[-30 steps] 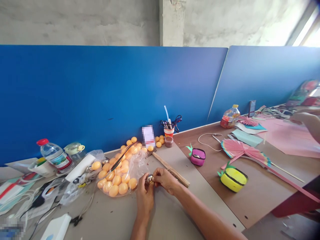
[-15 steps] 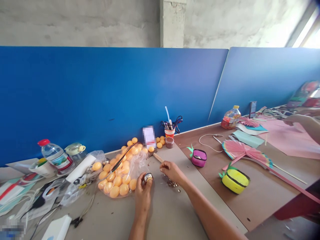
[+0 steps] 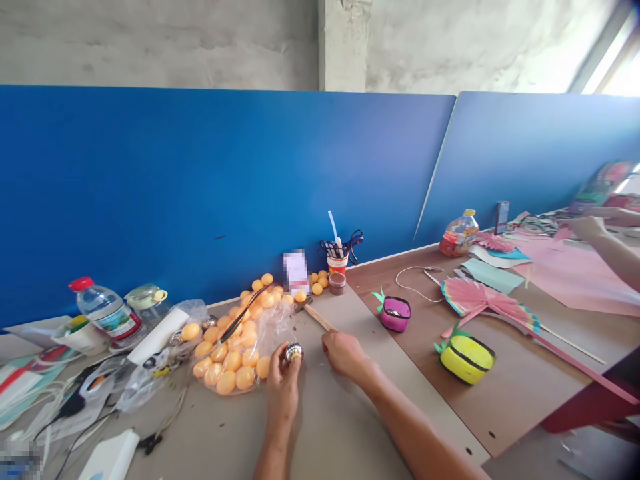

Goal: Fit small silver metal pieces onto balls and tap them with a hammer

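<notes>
My left hand (image 3: pixel 283 377) is closed around a ball (image 3: pixel 294 351) covered in shiny silver pieces, and a pale orange patch shows near the thumb. To its right, my right hand (image 3: pixel 344 352) is low over the table with its fingers curled together; what they hold, if anything, is hidden. Just beyond those fingers lies a wooden-handled tool (image 3: pixel 319 317) with a dark head, its near end close to the hand. Left of my left hand sits a clear plastic bag of orange balls (image 3: pixel 233 360), like table-tennis balls.
A cup of pens and scissors (image 3: pixel 337 263) and a small round tub (image 3: pixel 337 284) stand by the blue partition (image 3: pixel 225 180). Purple (image 3: pixel 395 313) and yellow (image 3: pixel 467 358) pouches lie right. Bottles, cables and wrappers crowd the left. Another person's hand (image 3: pixel 590 228) is far right.
My right hand has turned and lowered slightly, now covering the small pile of metallic pieces seen earlier. The left hand keeps the silver ball. The other person's hands have moved at far right.
</notes>
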Action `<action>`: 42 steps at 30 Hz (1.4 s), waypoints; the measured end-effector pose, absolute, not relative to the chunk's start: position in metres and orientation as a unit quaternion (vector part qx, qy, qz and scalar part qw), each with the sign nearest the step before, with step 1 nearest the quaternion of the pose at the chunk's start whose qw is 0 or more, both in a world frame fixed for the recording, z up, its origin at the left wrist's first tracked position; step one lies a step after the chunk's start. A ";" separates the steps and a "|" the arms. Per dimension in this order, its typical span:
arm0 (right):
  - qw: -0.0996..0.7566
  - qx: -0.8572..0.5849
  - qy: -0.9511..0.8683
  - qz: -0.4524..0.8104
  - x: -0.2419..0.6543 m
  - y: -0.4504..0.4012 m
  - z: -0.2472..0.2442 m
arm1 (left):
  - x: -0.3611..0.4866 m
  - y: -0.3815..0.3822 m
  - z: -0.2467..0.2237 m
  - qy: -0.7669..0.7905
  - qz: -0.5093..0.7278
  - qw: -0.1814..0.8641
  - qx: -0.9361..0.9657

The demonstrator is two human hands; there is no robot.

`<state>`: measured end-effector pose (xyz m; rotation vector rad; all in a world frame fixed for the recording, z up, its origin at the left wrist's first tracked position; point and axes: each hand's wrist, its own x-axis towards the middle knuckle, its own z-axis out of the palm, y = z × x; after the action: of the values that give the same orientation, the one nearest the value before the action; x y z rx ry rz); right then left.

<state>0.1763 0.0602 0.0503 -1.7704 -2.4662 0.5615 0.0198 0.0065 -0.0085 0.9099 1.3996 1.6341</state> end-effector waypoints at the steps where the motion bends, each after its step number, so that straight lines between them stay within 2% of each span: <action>1: 0.045 -0.573 -0.795 0.193 0.177 0.062 0.049 | 0.019 0.007 -0.010 0.549 0.645 0.393 0.358; 6: 0.138 -0.594 -0.768 0.195 0.186 0.069 0.047 | 0.018 0.009 -0.016 0.540 0.647 0.404 0.356; 13: 0.061 -0.562 -0.812 0.144 0.181 0.070 0.040 | 0.020 0.008 -0.013 0.540 0.647 0.406 0.354; 17: 0.057 -0.554 -0.821 0.124 0.177 0.070 0.034 | 0.020 0.007 -0.012 0.535 0.649 0.413 0.350; 23: 0.097 -0.576 -0.794 0.166 0.180 0.070 0.041 | 0.019 0.008 -0.014 0.536 0.652 0.412 0.344; 32: 0.055 -0.530 -0.836 0.130 0.177 0.062 0.039 | 0.018 0.008 -0.015 0.546 0.644 0.407 0.349; 34: 0.083 -0.525 -0.835 0.145 0.176 0.062 0.037 | 0.018 0.008 -0.015 0.546 0.643 0.410 0.348; 37: 0.213 -0.513 -0.805 0.208 0.174 0.063 0.034 | 0.018 0.008 -0.013 0.547 0.640 0.414 0.346; 39: 0.308 -0.503 -0.759 0.277 0.171 0.064 0.034 | 0.019 0.006 -0.010 0.552 0.631 0.415 0.352; 42: 0.373 -0.493 -0.669 0.414 0.165 0.063 0.035 | 0.020 0.003 -0.004 0.560 0.618 0.414 0.365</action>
<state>0.1652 0.0633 0.0349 -1.2631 -1.7130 1.0595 0.0203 0.0033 -0.0043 0.9167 1.4089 1.5534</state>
